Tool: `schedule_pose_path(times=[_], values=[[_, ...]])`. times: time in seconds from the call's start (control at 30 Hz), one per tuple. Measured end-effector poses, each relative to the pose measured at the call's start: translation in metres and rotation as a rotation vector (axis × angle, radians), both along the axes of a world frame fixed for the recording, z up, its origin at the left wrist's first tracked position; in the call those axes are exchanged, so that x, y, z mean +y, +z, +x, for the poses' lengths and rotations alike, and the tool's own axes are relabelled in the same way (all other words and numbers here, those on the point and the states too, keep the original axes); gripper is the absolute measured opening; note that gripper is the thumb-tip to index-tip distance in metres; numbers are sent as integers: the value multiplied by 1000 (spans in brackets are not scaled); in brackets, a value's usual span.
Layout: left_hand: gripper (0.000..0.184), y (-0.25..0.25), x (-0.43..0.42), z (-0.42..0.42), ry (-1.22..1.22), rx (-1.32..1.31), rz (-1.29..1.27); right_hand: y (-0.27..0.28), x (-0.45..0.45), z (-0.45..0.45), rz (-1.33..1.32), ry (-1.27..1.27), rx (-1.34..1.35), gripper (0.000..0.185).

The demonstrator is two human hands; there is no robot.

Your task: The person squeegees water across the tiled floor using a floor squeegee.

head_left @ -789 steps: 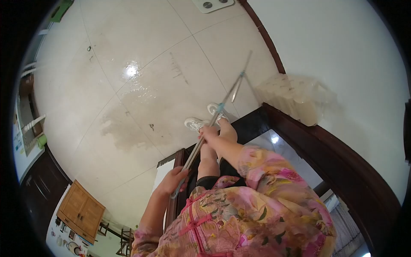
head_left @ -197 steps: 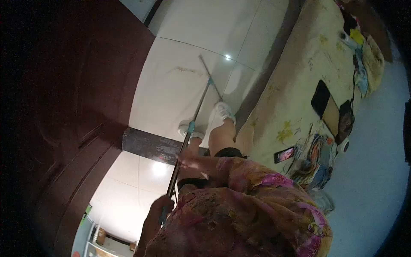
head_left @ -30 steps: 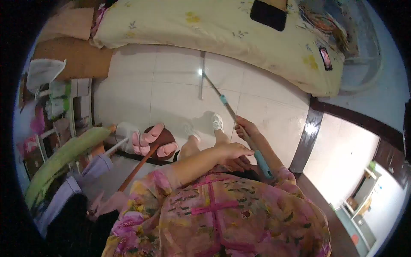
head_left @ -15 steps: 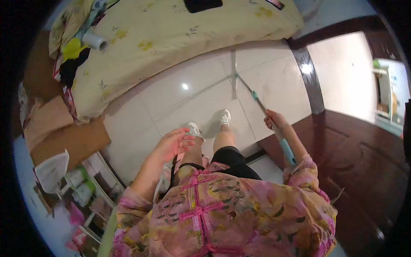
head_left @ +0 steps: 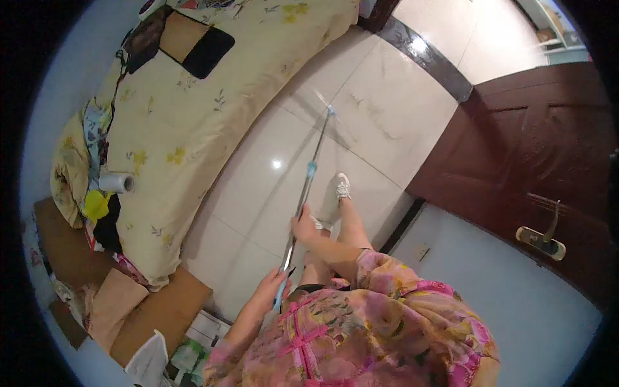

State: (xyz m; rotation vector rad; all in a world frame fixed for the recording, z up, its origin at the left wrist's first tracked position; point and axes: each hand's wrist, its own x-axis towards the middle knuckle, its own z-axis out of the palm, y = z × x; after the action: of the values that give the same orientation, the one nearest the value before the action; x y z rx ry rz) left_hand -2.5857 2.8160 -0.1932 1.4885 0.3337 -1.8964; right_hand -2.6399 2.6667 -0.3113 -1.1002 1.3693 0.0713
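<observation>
Fingers of my left hand and right hand wrap the straight silver metal pole, its length slanting forward, slightly right.

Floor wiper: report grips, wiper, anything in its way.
Left grip closed around wiper at blue handle; right grip closed farther along pole. Wiper head on tiles. Bed and shoe nearby.

Home bedroom, bed with floral cover, panelled wooden door
</observation>
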Motion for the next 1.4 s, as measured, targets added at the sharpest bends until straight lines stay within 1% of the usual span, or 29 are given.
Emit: schedule_pose_path(times=[0.03,0.07,0.1,0.2,0.23,0.3,0.33,0.37,0.4,0.47,0.53,0.6,0.67,0.7,0.73,0.77,0.8,0.87,0.93,1.0,1.07,1.13,1.2,1.27,1.3,1.37,1.4], values=[[31,6,31,9,-53,-35,-3,-13,33,2,-148,173,16,62],[32,16,51,16,-106,-73,-1,-18,57,5,-55,227,-2,67],[34,13,67,22,-126,-63,19,-25,75,11,35,285,-15,73],[38,7,70,32,-131,16,117,-39,81,16,193,202,-17,78],[39,8,49,37,-102,81,162,-34,63,19,188,267,37,80],[42,-2,-7,42,-77,236,263,-49,22,12,148,185,83,81],[41,-22,-26,45,-94,255,185,-59,-1,9,127,148,109,81],[40,-41,-43,47,-117,277,111,-49,-41,5,169,92,124,81],[38,-51,-79,51,-141,295,155,-41,-87,4,207,34,137,81],[36,-74,-156,54,-205,297,183,-162,-99,-8,-583,106,311,81],[35,-94,-218,50,-248,294,143,-85,-212,-6,21,36,230,81],[35,-109,-275,42,-231,296,87,-130,-268,-17,-107,134,380,75],[35,-109,-310,31,-202,282,53,-92,-315,-21,39,-98,275,56],[35,-103,-324,36,-194,283,35,-120,-323,-25,-29,-209,224,44],[34,-99,-329,41,-187,283,20,-166,-319,-34,-95,-321,173,33],[33,-104,-315,50,-221,294,-48,-191,-315,-35,-162,-432,120,23],[32,-97,-304,64,-232,287,-48,-189,-308,-25,-18,-526,31,21],[29,-72,-270,95,-253,270,-39,-164,-269,2,281,-708,-150,19],[25,-52,-220,132,-249,198,-7,-102,-225,51,247,-614,-32,20],[22,-21,-170,165,-246,80,32,-89,-168,95,301,-708,-94,20],[22,6,-114,199,-292,41,225,-65,-121,134,354,-839,-205,16],[23,54,-105,223,-498,-126,190,-53,-78,166,482,-793,-296,11],[25,55,-34,255,-443,-231,205,-52,-33,204,582,-754,-281,13],[27,67,14,283,-727,-435,61,-37,-3,230,687,-667,-366,12],[28,69,32,293,-864,-540,-17,-33,9,241,753,-683,-360,11],[27,64,59,307,-666,-458,99,-31,25,262,892,-714,-350,10],[27,59,63,316,-646,-455,117,-37,25,270,903,-739,-364,9]])
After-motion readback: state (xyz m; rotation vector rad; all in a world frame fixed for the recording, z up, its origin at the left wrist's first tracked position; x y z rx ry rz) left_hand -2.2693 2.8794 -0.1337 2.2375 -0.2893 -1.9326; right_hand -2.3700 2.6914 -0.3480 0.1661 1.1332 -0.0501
